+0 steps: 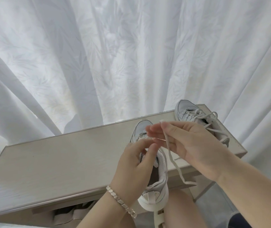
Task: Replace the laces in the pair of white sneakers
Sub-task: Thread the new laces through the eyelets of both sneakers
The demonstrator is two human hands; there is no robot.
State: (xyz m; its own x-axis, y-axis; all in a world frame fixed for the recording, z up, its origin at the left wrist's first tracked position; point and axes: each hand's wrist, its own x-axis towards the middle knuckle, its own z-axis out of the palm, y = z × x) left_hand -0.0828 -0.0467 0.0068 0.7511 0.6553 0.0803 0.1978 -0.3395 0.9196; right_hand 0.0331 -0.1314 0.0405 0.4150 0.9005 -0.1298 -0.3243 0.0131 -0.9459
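Closest to me sits the silver link bracelet (120, 201) on my left wrist, with both hands working one lace.

My left hand (134, 163) pinches the white flat fabric lace (176, 163) by the upper eyelets of the white leather sneaker (157, 191), which lies heel toward me on the pale wooden cabinet top (57, 158). My right hand (189, 142) pinches the lace near its tip, the tail dangling. The second white sneaker (187, 112) stands laced, further right. A hard tug could drag the near shoe off the front edge, where its heel seems to overhang.

White sneakers (157, 168), white lace (175, 163), beige shelf (57, 155), leaf-patterned white curtain (115, 55).
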